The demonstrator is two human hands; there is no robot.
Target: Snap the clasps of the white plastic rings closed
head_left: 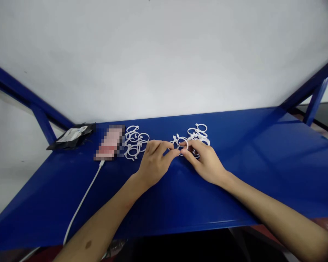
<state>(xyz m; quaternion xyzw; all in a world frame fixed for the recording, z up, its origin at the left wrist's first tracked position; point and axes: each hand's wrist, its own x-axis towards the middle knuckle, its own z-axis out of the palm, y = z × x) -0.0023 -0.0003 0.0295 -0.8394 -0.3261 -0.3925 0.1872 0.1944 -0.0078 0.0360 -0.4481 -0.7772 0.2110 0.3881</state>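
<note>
White plastic rings with small tabs, like curtain rings, lie on the blue table. My left hand (155, 162) pinches a white ring at the middle of the group, thumb and forefinger closed on its edge. Facing it, my right hand (205, 160) holds another white ring (183, 137) upright between thumb and fingers. The two rings overlap in the picture; whether they are linked is too small to tell. One pile of rings (133, 141) lies left of my left hand. A second pile (198, 134) lies just beyond my right hand, which partly hides it.
A phone (109, 142) with a blurred screen lies at the left, with a white cable (84, 196) running to the front edge. Behind it sits a black plastic packet (72, 136) with a white label. Blue frame bars and a white wall bound the blue table (248, 156).
</note>
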